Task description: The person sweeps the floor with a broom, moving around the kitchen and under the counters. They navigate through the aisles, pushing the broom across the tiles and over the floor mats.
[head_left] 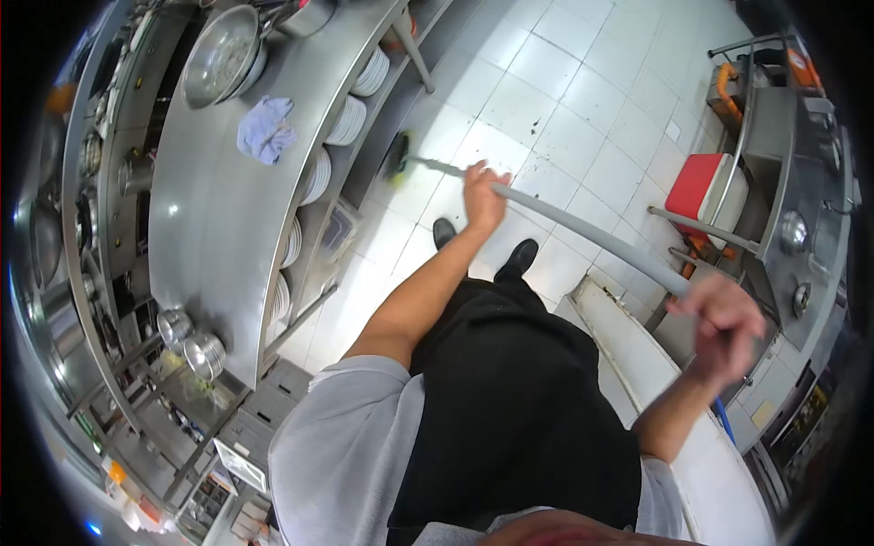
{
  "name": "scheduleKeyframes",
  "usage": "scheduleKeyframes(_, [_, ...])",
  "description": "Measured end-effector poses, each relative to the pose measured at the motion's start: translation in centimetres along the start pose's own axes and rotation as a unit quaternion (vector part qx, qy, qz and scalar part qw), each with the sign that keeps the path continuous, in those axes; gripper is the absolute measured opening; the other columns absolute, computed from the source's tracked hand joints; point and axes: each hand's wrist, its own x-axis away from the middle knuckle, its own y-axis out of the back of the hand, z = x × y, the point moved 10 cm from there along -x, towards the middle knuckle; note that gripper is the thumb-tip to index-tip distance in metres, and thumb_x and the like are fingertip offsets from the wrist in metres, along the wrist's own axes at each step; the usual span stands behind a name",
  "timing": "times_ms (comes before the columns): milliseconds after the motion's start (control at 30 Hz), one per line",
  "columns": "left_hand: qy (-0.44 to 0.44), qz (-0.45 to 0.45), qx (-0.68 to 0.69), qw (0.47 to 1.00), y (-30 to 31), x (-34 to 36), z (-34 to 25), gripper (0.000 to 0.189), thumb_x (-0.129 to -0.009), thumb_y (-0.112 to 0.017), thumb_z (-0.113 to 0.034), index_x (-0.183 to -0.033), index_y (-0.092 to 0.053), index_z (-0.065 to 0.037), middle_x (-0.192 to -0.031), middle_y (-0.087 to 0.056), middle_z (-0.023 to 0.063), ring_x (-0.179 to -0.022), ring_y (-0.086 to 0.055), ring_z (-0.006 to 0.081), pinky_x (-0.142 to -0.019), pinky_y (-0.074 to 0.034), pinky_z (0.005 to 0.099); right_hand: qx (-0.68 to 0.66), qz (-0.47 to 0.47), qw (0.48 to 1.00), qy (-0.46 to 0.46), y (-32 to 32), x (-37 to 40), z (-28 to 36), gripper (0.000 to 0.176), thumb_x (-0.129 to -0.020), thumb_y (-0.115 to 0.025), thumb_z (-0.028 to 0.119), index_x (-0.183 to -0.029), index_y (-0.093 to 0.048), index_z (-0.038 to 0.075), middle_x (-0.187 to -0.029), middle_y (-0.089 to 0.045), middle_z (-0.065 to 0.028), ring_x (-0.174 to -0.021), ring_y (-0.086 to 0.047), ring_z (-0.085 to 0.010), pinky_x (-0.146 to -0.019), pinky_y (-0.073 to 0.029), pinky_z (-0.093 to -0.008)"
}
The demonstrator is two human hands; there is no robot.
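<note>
A long grey broom handle (583, 227) runs slantwise across the view in front of my body. Its brush head (398, 158), dark with yellow-green bristles, rests on the white tiled floor beside the steel table's lower shelf. My left hand (484, 196) is wrapped round the handle's lower part, nearer the brush. Near the handle's upper end, my right hand (724, 318) is closed on it, slightly blurred. Small dark bits of debris (535, 164) lie scattered on the tiles beyond the handle.
A steel table (209, 182) on the left bears a metal bowl (220, 56) and a blue cloth (266, 129), with plate stacks (346, 121) underneath. A red and white cooler (699, 193) stands beside the sink counter at right. My black shoes (517, 259) are on the floor.
</note>
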Motion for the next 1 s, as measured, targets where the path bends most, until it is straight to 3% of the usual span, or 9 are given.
scheduleKeyframes(67, [0.088, 0.049, -0.048, 0.994, -0.4, -2.1, 5.5, 0.028, -0.092, -0.077, -0.023, -0.082, -0.063, -0.002, -0.119, -0.064, 0.0315, -0.125, -0.056, 0.046, -0.106, -0.047, 0.0523, 0.043, -0.014, 0.998, -0.031, -4.3, -1.1, -3.3, 0.049, -0.11, -0.05, 0.036, -0.086, -0.068, -0.003, -0.07, -0.059, -0.0101, -0.075, -0.065, -0.0301, -0.061, -0.053, -0.041])
scheduleKeyframes(167, [0.047, 0.079, -0.001, 0.996, -5.2, -4.9, 7.7, 0.025, -0.094, -0.075, -0.026, -0.086, -0.064, -0.004, -0.117, -0.065, 0.0274, -0.125, -0.056, 0.0452, -0.106, -0.047, 0.0505, 0.117, -0.002, 0.992, -0.037, -10.8, -2.5, -2.9, 0.05, -0.108, -0.054, 0.035, -0.079, -0.066, -0.004, -0.071, -0.062, -0.0125, -0.074, -0.066, -0.0315, -0.062, -0.05, -0.0375])
scheduleKeyframes(233, [0.01, 0.194, 0.057, 0.979, -7.7, -6.7, 4.0, 0.024, -0.094, -0.074, -0.03, -0.088, -0.065, -0.009, -0.117, -0.066, 0.0196, -0.118, -0.056, 0.044, -0.1, -0.047, 0.0539, 0.196, -0.003, 0.98, -0.009, -13.4, -2.9, -0.9, 0.053, -0.106, -0.058, 0.04, -0.075, -0.066, -0.002, -0.069, -0.064, -0.0141, -0.07, -0.065, -0.031, -0.058, -0.048, -0.0361])
scheduleKeyframes(467, [-0.122, 0.135, 0.084, 0.98, 3.4, -3.4, -8.9, 0.034, -0.094, -0.075, -0.033, -0.107, -0.066, -0.003, -0.093, -0.064, 0.0168, -0.096, -0.061, 0.0397, -0.095, -0.047, 0.0551, 0.147, 0.009, 0.984, 0.102, -11.3, -2.9, 11.2, 0.056, -0.111, -0.042, 0.052, -0.1, -0.066, 0.003, -0.057, -0.05, -0.0024, -0.055, -0.055, -0.0205, -0.046, -0.051, -0.0312])
scheduleKeyframes(567, [-0.098, 0.223, 0.02, 0.97, 7.7, 3.2, -2.6, 0.028, -0.093, -0.076, -0.032, -0.092, -0.067, -0.006, -0.088, -0.066, 0.0132, -0.09, -0.064, 0.0401, -0.084, -0.049, 0.0543, 0.044, -0.024, 0.999, 0.007, -7.9, -3.1, 7.1, 0.061, -0.112, -0.041, 0.047, -0.082, -0.067, -0.001, -0.051, -0.049, -0.0044, -0.054, -0.061, -0.0251, -0.042, -0.048, -0.0346])
scheduleKeyframes(633, [0.051, 0.32, -0.066, 0.944, 8.2, 8.3, 7.5, 0.032, -0.094, -0.074, -0.035, -0.081, -0.064, -0.007, -0.088, -0.065, 0.015, -0.089, -0.064, 0.04, -0.08, -0.048, 0.0545, 0.0, -0.019, 0.994, -0.103, -8.8, -2.8, -0.8, 0.057, -0.11, -0.048, 0.035, -0.07, -0.062, -0.003, -0.055, -0.056, -0.0096, -0.054, -0.06, -0.0256, -0.053, -0.05, -0.041])
scheduleKeyframes(733, [0.106, 0.289, -0.15, 0.939, 10.1, 10.9, 14.7, 0.021, -0.089, -0.075, -0.025, -0.084, -0.067, -0.006, -0.097, -0.067, 0.0169, -0.096, -0.065, 0.0412, -0.084, -0.051, 0.0547, -0.027, 0.067, 0.988, -0.136, -16.0, -4.7, -6.9, 0.045, -0.102, -0.06, 0.026, -0.07, -0.065, -0.006, -0.064, -0.064, -0.0149, -0.057, -0.06, -0.0261, -0.057, -0.05, -0.0398])
scheduleKeyframes(800, [-0.003, 0.244, -0.11, 0.963, 6.5, 9.9, 15.2, 0.017, -0.087, -0.075, -0.02, -0.086, -0.066, -0.006, -0.102, -0.066, 0.0167, -0.101, -0.064, 0.041, -0.085, -0.051, 0.0543, 0.006, 0.097, 0.991, -0.096, -19.0, -5.9, -5.0, 0.048, -0.1, -0.065, 0.032, -0.069, -0.065, -0.005, -0.061, -0.062, -0.0131, -0.055, -0.06, -0.026, -0.054, -0.048, -0.0382])
scheduleKeyframes(1000, [-0.065, 0.172, 0.052, 0.982, -5.3, -2.8, 3.2, 0.02, -0.093, -0.071, -0.023, -0.086, -0.062, -0.006, -0.098, -0.066, 0.017, -0.1, -0.062, 0.0418, -0.084, -0.052, 0.0531, 0.188, -0.004, 0.982, -0.006, -17.1, -7.1, 1.7, 0.058, -0.096, -0.071, 0.047, -0.064, -0.063, -0.001, -0.053, -0.053, -0.0069, -0.049, -0.055, -0.0246, -0.049, -0.044, -0.0347])
